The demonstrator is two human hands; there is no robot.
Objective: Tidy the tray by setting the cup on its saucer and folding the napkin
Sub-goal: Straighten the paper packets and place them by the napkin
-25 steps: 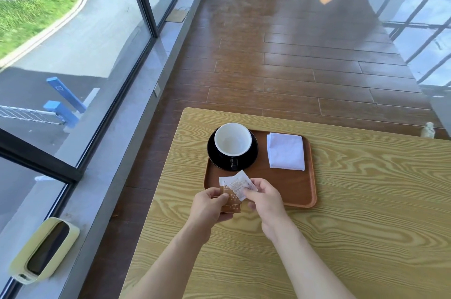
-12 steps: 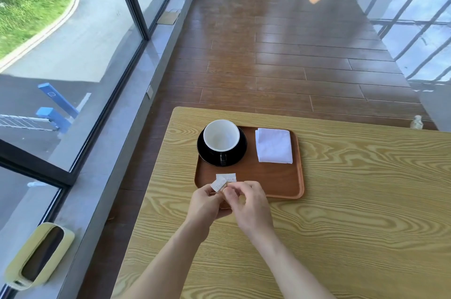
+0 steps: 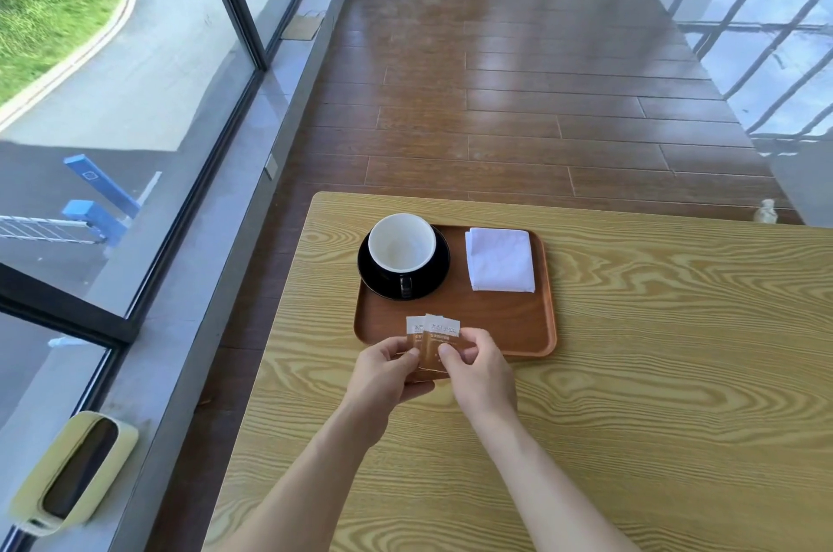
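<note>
A white-lined cup (image 3: 401, 241) stands upright on a black saucer (image 3: 432, 276) in the far left corner of the brown wooden tray (image 3: 505, 317). A folded white napkin (image 3: 500, 259) lies flat in the tray's far right part. At the tray's near left edge, my left hand (image 3: 385, 376) and my right hand (image 3: 480, 371) pinch two small brown-and-white sachets (image 3: 432, 342) between them, held upright and side by side.
The tray sits on a light wood-grain table (image 3: 631, 394) whose left edge runs along a grey window sill (image 3: 216, 263). A yellow-green case (image 3: 74, 472) rests on the sill at lower left. A small bottle (image 3: 765, 211) stands beyond the table's far right edge.
The sachets were tilted and overlapping in my fingers; now they stand straightened side by side. My hands have stayed at the tray's near left edge.
</note>
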